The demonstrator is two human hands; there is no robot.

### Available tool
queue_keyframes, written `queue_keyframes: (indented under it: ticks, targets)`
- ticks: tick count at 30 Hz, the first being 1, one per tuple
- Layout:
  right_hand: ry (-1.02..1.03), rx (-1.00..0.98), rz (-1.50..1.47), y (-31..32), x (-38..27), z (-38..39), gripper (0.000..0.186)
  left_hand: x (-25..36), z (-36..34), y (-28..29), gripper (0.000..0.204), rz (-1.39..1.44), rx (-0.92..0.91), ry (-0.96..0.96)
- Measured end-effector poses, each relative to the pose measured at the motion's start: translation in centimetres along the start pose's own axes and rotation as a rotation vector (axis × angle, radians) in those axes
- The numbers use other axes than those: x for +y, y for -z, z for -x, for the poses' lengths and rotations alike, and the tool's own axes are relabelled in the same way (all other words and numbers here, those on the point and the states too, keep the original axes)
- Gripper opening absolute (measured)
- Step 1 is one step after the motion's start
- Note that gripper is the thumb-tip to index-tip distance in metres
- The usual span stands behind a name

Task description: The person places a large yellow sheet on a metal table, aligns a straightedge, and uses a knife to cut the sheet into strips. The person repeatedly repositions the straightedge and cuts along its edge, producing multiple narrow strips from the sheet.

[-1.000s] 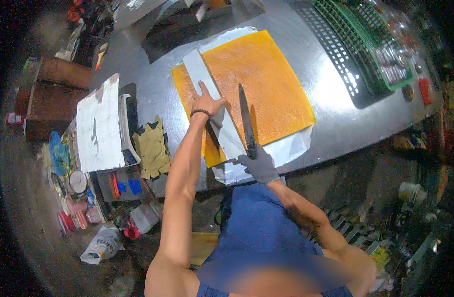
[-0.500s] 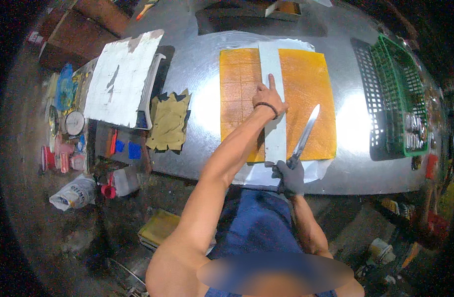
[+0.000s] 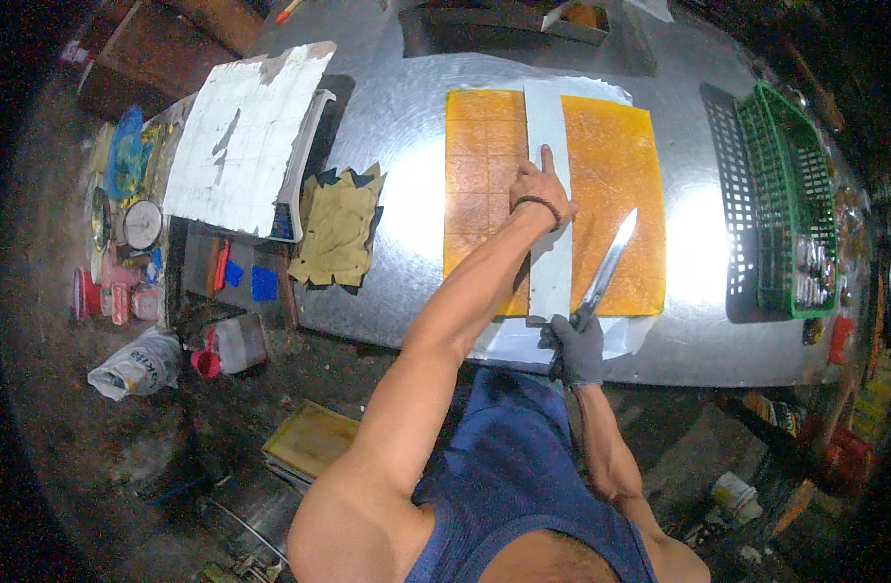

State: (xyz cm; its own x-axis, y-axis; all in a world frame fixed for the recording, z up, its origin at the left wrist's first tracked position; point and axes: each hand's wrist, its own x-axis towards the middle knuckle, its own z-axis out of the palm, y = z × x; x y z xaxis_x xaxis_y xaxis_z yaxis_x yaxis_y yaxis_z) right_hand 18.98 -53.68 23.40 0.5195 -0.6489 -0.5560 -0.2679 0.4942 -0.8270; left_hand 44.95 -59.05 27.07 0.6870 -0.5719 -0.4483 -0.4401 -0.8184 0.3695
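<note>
A flat amber-orange slab (image 3: 615, 165) lies on a white sheet (image 3: 611, 336), its left part scored with a grid of lines. Across it, running away from me, is a long pale straightedge strip (image 3: 549, 277). My left hand (image 3: 542, 185), bare with a dark bracelet at the wrist, presses on this strip, index finger stretched forward and the other fingers partly bent. My right hand (image 3: 579, 352), in a dark grey glove, is closed round the handle of a long knife (image 3: 611, 262) by the strip's near end. The blade points away and to the right over the slab; whether it touches is unclear.
The metal table (image 3: 392, 107) shines under the light. At its right stands a green plastic basket (image 3: 786, 214) with small packages. To the left are a ragged olive-brown sheet (image 3: 336, 228), a white board (image 3: 246, 141) and a round dial scale (image 3: 142, 225).
The view has shifted slightly, so the slab and both hands appear a little farther right. Relative to the slab, my hands, the strip and the knife have hardly moved.
</note>
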Motion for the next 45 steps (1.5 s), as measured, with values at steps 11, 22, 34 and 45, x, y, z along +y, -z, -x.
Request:
queue_keyframes:
  ticks: [11, 22, 34, 45]
  targets:
    - [-0.025, 0.076, 0.093, -1.5, -1.7, 1.4, 0.025, -0.5, -1.7, 0.0, 0.13, 0.077, -0.091, -0.021]
    - [0.029, 0.034, 0.083, -0.9, -0.8, 0.8, 0.027, -1.1, -2.8, -0.1, 0.132, 0.052, -0.13, -0.053]
    - [0.042, 0.087, 0.141, -1.3, -1.5, 1.2, 0.023, -0.9, -2.8, 0.1, 0.126, 0.103, -0.145, -0.028]
    - [-0.013, 0.066, 0.171, -0.9, -1.8, 0.7, 0.02, -0.8, -2.7, -0.1, 0.133, 0.031, -0.144, -0.044]
